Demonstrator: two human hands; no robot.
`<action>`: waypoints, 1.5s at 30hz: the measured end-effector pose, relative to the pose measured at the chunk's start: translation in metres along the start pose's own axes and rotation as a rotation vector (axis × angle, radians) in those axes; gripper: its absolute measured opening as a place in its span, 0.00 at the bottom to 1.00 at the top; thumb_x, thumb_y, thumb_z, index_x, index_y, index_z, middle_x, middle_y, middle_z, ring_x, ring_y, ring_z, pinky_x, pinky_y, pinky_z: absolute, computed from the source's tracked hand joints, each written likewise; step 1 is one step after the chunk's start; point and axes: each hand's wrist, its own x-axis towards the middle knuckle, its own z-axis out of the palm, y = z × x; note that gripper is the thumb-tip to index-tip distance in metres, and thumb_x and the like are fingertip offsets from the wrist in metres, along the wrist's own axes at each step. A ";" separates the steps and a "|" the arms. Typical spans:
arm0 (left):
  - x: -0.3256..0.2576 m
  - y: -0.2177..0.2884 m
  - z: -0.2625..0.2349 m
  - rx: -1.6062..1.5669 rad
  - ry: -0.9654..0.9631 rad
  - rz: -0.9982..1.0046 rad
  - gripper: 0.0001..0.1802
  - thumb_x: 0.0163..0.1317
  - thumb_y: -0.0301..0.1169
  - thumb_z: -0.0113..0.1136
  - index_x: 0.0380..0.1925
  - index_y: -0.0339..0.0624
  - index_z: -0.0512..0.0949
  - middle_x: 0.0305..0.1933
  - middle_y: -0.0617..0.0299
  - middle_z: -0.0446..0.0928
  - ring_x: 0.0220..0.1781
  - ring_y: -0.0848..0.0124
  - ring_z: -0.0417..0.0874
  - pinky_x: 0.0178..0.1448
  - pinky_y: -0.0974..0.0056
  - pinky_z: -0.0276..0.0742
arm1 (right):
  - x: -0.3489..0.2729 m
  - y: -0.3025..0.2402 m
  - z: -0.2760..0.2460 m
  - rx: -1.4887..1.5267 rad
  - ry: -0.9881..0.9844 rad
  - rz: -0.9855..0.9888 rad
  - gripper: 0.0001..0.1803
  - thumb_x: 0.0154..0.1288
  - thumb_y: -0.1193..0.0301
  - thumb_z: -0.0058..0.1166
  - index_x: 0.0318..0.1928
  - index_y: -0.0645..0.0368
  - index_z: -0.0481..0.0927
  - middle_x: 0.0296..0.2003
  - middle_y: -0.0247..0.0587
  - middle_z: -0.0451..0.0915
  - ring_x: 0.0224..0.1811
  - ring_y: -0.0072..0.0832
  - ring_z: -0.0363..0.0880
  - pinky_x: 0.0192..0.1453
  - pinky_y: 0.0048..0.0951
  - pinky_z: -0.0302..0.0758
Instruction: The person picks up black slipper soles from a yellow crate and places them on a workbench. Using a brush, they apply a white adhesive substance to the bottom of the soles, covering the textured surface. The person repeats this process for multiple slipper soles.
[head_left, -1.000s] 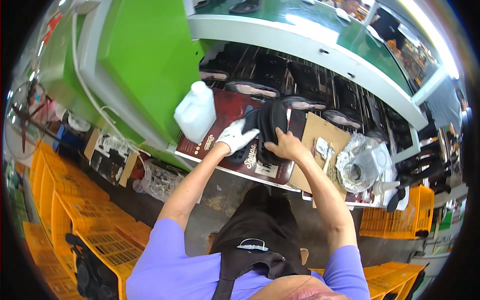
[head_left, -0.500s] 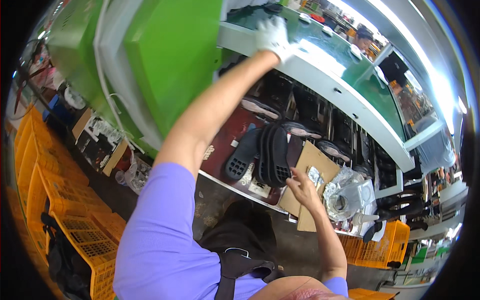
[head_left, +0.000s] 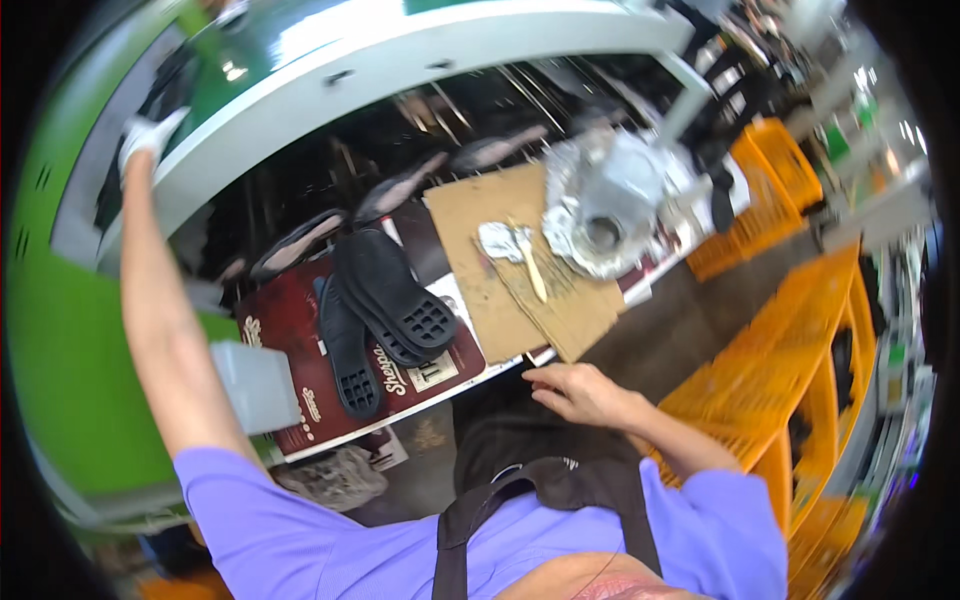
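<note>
My left hand (head_left: pixel 150 145), in a white glove, reaches to the far left, beside the green machine's grey opening. It is at a dark, blurred item (head_left: pixel 170 88) by the end of the green work surface; whether its fingers grip that item is unclear. My bare right hand (head_left: pixel 580 393) hovers in front of the shelf edge, fingers loosely bent and apart, nothing in them. Between the hands, several black shoe soles (head_left: pixel 400 290) lie partly stacked on a dark red box (head_left: pixel 290 300). A cardboard sheet (head_left: pixel 470 215) carries a brush (head_left: pixel 533 265) with a pale handle.
A clear plastic container (head_left: pixel 620 190) sits on crumpled foil right of the cardboard. Yellow-orange crates (head_left: pixel 755 370) stand at the right. A white-edged counter (head_left: pixel 400 45) runs above the shelf; more dark shoe parts lie beneath it. A translucent bin (head_left: pixel 255 385) is at left.
The view has swung right, so the shelf and soles sit further left. My left hand has come to the dark item by the machine; my right hand has drawn back from the soles.
</note>
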 end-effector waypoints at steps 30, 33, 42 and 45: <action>-0.114 -0.005 0.035 0.864 0.438 0.274 0.26 0.66 0.44 0.43 0.64 0.66 0.53 0.46 0.56 0.72 0.39 0.53 0.77 0.37 0.43 0.72 | -0.618 0.234 0.091 -0.305 1.621 1.486 0.17 0.57 0.66 0.49 0.45 0.59 0.79 0.39 0.50 0.81 0.45 0.41 0.80 0.51 0.34 0.74; -0.165 0.018 0.023 0.666 0.272 0.104 0.26 0.66 0.44 0.42 0.64 0.65 0.53 0.49 0.57 0.71 0.43 0.52 0.76 0.39 0.42 0.72 | -0.695 0.243 0.163 0.057 1.227 2.346 0.40 0.49 0.53 0.57 0.58 0.65 0.64 0.56 0.65 0.67 0.60 0.56 0.66 0.62 0.45 0.64; -0.228 0.066 -0.021 0.635 0.169 -0.027 0.27 0.66 0.45 0.40 0.65 0.64 0.53 0.58 0.58 0.66 0.54 0.51 0.71 0.48 0.40 0.72 | -0.671 0.263 0.242 -0.633 1.295 2.220 0.48 0.47 0.36 0.56 0.58 0.62 0.67 0.59 0.55 0.63 0.61 0.50 0.62 0.61 0.48 0.62; -0.226 0.091 -0.027 0.593 0.197 -0.008 0.27 0.66 0.45 0.39 0.65 0.63 0.52 0.61 0.58 0.64 0.58 0.51 0.69 0.50 0.40 0.72 | -0.623 0.265 0.195 -0.059 1.439 2.391 0.52 0.46 0.45 0.63 0.63 0.64 0.56 0.58 0.58 0.62 0.61 0.51 0.62 0.60 0.46 0.65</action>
